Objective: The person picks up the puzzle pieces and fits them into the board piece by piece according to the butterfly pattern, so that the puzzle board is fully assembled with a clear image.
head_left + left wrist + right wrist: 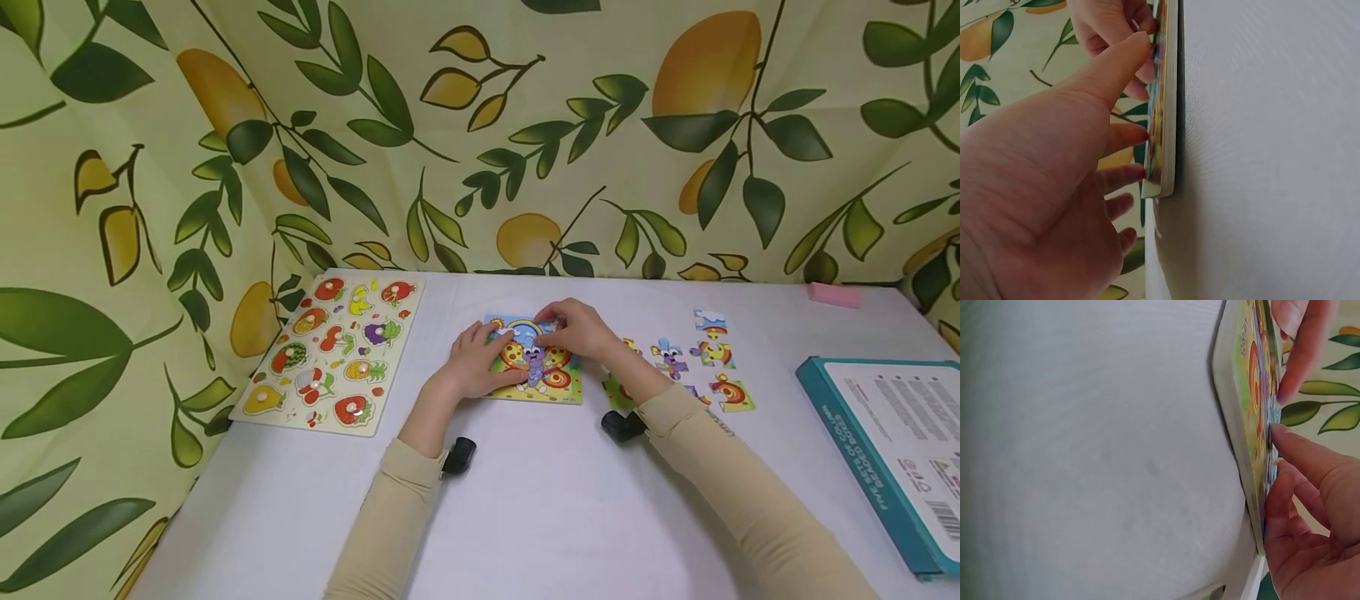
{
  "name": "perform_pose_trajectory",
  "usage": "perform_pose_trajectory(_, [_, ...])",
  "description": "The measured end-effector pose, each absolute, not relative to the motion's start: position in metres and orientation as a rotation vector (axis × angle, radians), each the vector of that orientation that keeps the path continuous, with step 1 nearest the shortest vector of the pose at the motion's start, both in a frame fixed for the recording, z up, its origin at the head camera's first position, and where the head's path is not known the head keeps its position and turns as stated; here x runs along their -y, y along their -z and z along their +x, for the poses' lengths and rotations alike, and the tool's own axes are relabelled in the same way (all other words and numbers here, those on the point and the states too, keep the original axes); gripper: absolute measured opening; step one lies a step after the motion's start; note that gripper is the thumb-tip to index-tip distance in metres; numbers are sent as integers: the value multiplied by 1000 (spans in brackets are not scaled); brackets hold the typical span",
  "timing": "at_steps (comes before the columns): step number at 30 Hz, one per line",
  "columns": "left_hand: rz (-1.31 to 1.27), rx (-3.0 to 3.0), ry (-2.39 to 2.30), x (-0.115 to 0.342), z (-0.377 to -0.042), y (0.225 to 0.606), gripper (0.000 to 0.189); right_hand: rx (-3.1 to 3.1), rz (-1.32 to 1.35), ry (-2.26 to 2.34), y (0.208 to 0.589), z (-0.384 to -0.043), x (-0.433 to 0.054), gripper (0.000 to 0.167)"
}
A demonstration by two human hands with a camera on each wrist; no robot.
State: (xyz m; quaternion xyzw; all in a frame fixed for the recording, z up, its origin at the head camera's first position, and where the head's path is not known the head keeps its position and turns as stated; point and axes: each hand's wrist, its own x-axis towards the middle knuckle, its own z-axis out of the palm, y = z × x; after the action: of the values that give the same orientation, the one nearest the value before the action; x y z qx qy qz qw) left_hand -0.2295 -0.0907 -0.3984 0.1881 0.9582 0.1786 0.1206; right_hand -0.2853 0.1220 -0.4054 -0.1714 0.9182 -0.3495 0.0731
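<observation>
A square butterfly jigsaw puzzle (536,383) lies flat on the table, showing a purple butterfly under a rainbow. My left hand (477,363) rests on its left side with fingers spread; in the left wrist view those fingertips meet the picture face and the thumb (1107,72) reaches across it. At the upper right of the puzzle, my right hand (581,331) pinches a puzzle piece (1274,453) between thumb and fingers, close against the board. The fingers largely cover that piece.
Several loose jigsaw pieces (670,358) lie right of the puzzle, partly behind the right forearm. A wooden fruit knob puzzle (341,350) lies at the left. A teal-edged box (892,450) is at the right, with a pink block (835,295) behind it. Patterned cloth hangs behind the table.
</observation>
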Motion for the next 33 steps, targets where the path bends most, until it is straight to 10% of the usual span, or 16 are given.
perform_pose_trajectory(33, [772,-2711,-541,83,-233,402,72,-2774,-394,1133,395,-279,-148,29])
